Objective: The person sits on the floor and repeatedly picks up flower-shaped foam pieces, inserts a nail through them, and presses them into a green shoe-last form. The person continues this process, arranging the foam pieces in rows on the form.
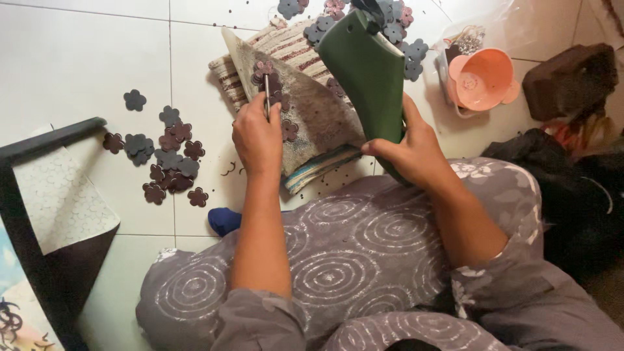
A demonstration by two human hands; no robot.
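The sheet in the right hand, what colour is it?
Dark green sheet, plain, gripped by the right hand; head view.

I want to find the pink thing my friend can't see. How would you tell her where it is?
Look at the white tiled floor, up at the far right corner past the right hand holding the green sheet. There sits a small peach-pink plastic bowl on clear plastic wrap. It is the only round, pink, hollow thing; everything near it is flat flower cut-outs or dark cloth.

Grey garment with white spiral rings, sleeves pushed up, blue sock.
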